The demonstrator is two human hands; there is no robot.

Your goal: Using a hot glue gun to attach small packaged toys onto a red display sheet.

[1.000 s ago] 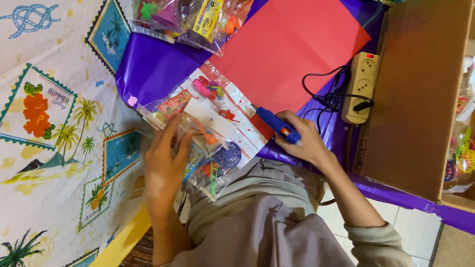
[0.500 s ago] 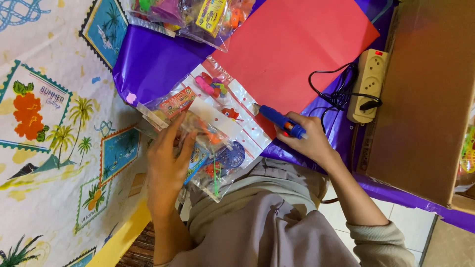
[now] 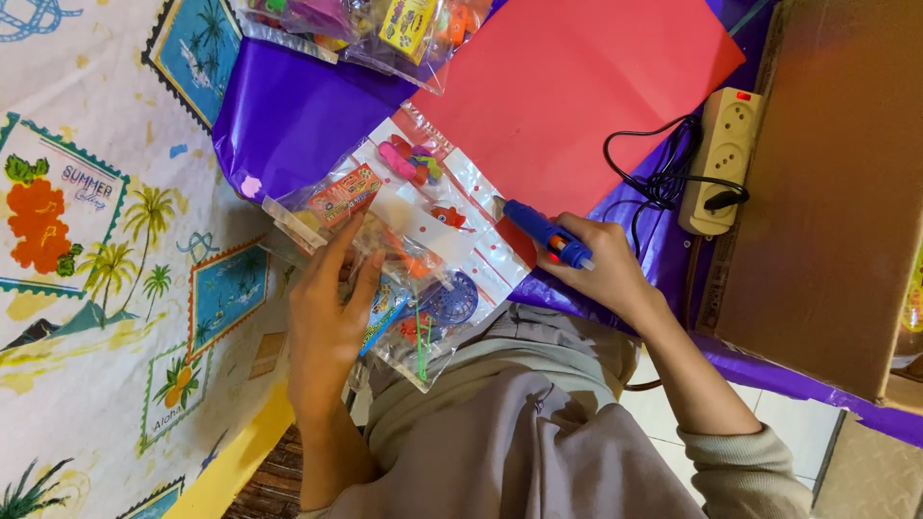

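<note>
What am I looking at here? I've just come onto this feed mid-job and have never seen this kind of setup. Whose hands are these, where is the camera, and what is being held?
There is no machine: a person works with two bare hands, and the one picture comes from a camera worn on their head, looking down over their lap. The left hand presses on a stack of clear plastic bags of small toys at the table edge. The right hand grips a blue glue gun, its tip pointing at the bags. They lie on a purple table cover, beside a red paper sheet. More toy packets sit at the far edge. A power strip with a black cable lies next to a cardboard box.
</note>
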